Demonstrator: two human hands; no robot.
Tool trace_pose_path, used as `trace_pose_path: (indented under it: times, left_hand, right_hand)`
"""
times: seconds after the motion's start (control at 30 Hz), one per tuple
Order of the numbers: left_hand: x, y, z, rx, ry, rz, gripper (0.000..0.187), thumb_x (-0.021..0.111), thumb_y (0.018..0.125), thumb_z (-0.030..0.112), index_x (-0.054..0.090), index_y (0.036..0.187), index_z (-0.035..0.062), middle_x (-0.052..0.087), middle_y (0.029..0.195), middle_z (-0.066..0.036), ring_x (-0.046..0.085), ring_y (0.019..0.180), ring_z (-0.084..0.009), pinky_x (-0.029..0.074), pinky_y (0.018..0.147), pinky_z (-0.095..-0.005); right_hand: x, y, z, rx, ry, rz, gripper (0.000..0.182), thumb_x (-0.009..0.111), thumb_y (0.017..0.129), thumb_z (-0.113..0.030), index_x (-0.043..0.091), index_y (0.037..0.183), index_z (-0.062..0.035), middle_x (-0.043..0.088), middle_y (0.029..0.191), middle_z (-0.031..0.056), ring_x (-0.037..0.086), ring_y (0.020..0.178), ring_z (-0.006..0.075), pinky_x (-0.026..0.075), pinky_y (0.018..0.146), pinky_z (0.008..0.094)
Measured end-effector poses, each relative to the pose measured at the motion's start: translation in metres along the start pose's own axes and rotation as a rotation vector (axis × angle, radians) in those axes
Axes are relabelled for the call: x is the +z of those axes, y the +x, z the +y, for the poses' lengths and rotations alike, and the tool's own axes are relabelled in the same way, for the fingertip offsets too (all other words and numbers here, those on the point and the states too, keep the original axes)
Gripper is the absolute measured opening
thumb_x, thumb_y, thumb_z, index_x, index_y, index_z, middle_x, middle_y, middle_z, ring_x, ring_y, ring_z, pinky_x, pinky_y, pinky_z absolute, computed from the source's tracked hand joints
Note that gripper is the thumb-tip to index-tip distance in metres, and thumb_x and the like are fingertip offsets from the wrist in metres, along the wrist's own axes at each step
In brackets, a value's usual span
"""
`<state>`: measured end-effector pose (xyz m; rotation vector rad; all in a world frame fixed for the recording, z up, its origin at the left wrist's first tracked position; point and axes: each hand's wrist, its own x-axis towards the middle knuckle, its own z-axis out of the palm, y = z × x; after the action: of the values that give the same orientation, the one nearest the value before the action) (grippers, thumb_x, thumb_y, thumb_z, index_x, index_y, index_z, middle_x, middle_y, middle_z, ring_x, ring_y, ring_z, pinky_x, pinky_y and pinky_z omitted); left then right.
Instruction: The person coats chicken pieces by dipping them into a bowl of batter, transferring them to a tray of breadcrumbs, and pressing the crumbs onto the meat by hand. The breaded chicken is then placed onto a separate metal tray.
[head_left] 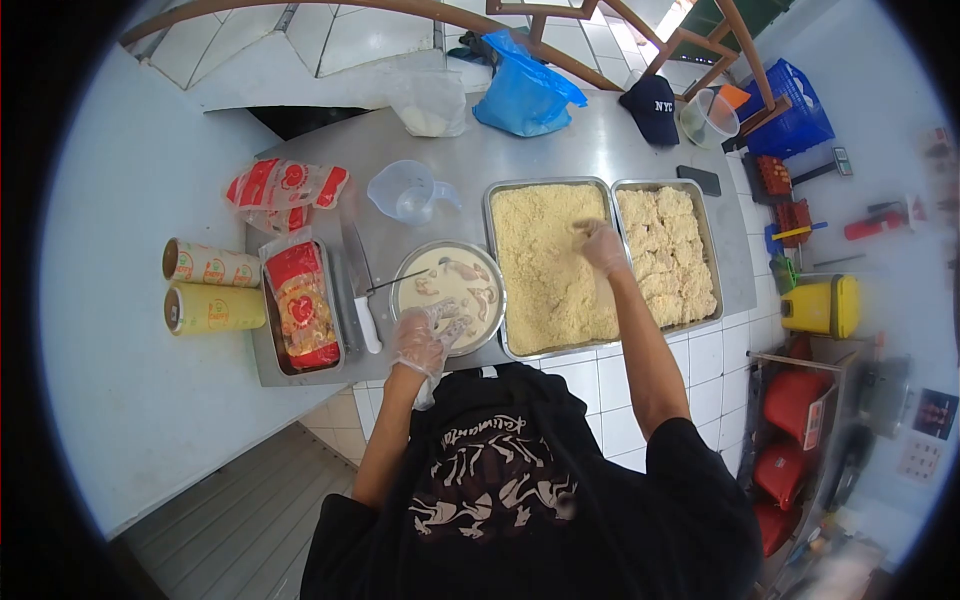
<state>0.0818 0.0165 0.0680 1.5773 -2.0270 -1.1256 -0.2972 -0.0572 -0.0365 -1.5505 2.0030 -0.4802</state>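
Note:
My left hand (pixel 428 338), in a clear plastic glove, is at the near rim of a round metal bowl (pixel 399 272). Pieces of meat (pixel 484 297) lie in the bowl's pale liquid, and the fingers reach over it; whether they grip anything is unclear. Over the right part of a metal tray of yellowish crumbs (pixel 545 260) is my right hand (pixel 602 247), its fingers bent toward the crumbs and partly blurred. Beside it, a second tray (pixel 707 245) holds rows of coated pieces (pixel 665 255).
A white-handled knife (pixel 368 325) lies left of the bowl, near a tray with a red packet (pixel 302 305). Behind are a measuring jug (pixel 405 192), a blue bag (pixel 525 95), a cap (pixel 650 108), a plastic tub (pixel 709 118) and a phone (pixel 699 180).

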Motion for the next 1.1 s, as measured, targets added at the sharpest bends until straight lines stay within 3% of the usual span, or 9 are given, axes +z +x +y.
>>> trace_pose_path:
  times: [0.1, 0.17, 0.27, 0.37, 0.67, 0.77, 0.83, 0.93, 1.1]
  left_hand:
    - [0.002, 0.000, 0.000, -0.031, -0.072, -0.013, 0.042, 0.074, 0.083, 0.033, 0.072, 0.112, 0.0041, 0.072, 0.106, -0.018, 0.068, 0.099, -0.0343, 0.052, 0.090, -0.0390]
    - [0.005, 0.003, -0.006, -0.023, 0.004, -0.009, 0.041, 0.075, 0.083, 0.031, 0.071, 0.113, 0.0040, 0.072, 0.107, -0.017, 0.068, 0.101, -0.0328, 0.051, 0.090, -0.0376]
    - [0.013, 0.006, -0.022, -0.043, -0.131, -0.007, 0.040, 0.074, 0.084, 0.024, 0.069, 0.115, -0.0011, 0.071, 0.110, -0.018, 0.068, 0.102, -0.0283, 0.051, 0.090, -0.0353]
    - [0.004, 0.003, -0.010, -0.033, -0.106, 0.023, 0.041, 0.075, 0.083, 0.029, 0.071, 0.115, 0.0042, 0.071, 0.110, -0.017, 0.068, 0.103, -0.0321, 0.051, 0.091, -0.0386]
    - [0.001, 0.010, 0.012, -0.055, 0.050, -0.071, 0.042, 0.073, 0.084, 0.034, 0.071, 0.116, 0.0060, 0.071, 0.108, -0.018, 0.067, 0.102, -0.0348, 0.051, 0.090, -0.0395]
    - [0.003, 0.017, 0.007, 0.004, 0.039, -0.064, 0.043, 0.073, 0.083, 0.035, 0.071, 0.115, 0.0064, 0.071, 0.107, -0.019, 0.067, 0.101, -0.0355, 0.051, 0.089, -0.0405]
    - [0.008, 0.017, 0.000, 0.006, 0.024, -0.039, 0.043, 0.074, 0.082, 0.035, 0.071, 0.115, 0.0064, 0.070, 0.107, -0.020, 0.066, 0.100, -0.0361, 0.051, 0.088, -0.0411]
    - [0.011, 0.019, -0.004, 0.016, 0.009, -0.042, 0.043, 0.074, 0.082, 0.035, 0.071, 0.114, 0.0065, 0.070, 0.106, -0.020, 0.066, 0.099, -0.0368, 0.051, 0.088, -0.0417]
    - [0.020, 0.019, -0.022, 0.057, 0.034, -0.052, 0.044, 0.074, 0.082, 0.036, 0.071, 0.114, 0.0065, 0.071, 0.107, -0.018, 0.067, 0.100, -0.0356, 0.051, 0.089, -0.0408]
  right_hand:
    - [-0.004, 0.011, 0.018, 0.120, 0.310, 0.096, 0.054, 0.080, 0.074, -0.020, 0.063, 0.121, -0.0012, 0.069, 0.112, 0.0174, 0.067, 0.100, 0.0281, 0.053, 0.089, 0.0361]
    - [-0.009, 0.009, 0.029, 0.179, -0.178, 0.094, 0.066, 0.085, 0.069, -0.026, 0.059, 0.125, -0.0022, 0.067, 0.116, 0.0181, 0.064, 0.107, 0.0305, 0.050, 0.096, 0.0365]
    - [-0.014, -0.049, 0.019, 0.223, -0.354, -0.298, 0.073, 0.088, 0.064, -0.034, 0.059, 0.125, -0.0056, 0.066, 0.118, 0.0173, 0.061, 0.112, 0.0334, 0.048, 0.099, 0.0382]
    - [0.010, -0.110, -0.005, 0.214, -0.264, -0.265, 0.085, 0.090, 0.057, -0.042, 0.057, 0.125, -0.0029, 0.065, 0.117, 0.0210, 0.061, 0.114, 0.0348, 0.048, 0.099, 0.0390]
    - [0.072, -0.125, 0.021, 0.301, -0.151, 0.115, 0.043, 0.067, 0.071, -0.014, 0.064, 0.108, 0.0083, 0.068, 0.097, 0.0298, 0.066, 0.097, 0.0439, 0.053, 0.087, 0.0442]
    - [0.036, -0.120, -0.001, 0.375, -0.056, -0.056, 0.031, 0.070, 0.073, -0.012, 0.068, 0.096, 0.0081, 0.070, 0.084, 0.0254, 0.070, 0.084, 0.0390, 0.056, 0.079, 0.0418]
    - [0.031, -0.116, 0.003, 0.460, 0.511, -0.158, 0.025, 0.074, 0.073, -0.010, 0.070, 0.091, 0.0062, 0.072, 0.082, 0.0202, 0.071, 0.083, 0.0277, 0.056, 0.077, 0.0359]
    - [0.003, -0.095, -0.038, 0.368, 0.245, -0.138, 0.036, 0.079, 0.072, -0.010, 0.069, 0.103, 0.0029, 0.073, 0.089, 0.0154, 0.070, 0.086, 0.0185, 0.055, 0.076, 0.0301]
    - [0.011, -0.077, -0.030, 0.087, 0.138, 0.150, 0.043, 0.073, 0.076, -0.008, 0.063, 0.118, 0.0002, 0.071, 0.104, 0.0187, 0.069, 0.096, 0.0246, 0.053, 0.087, 0.0341]
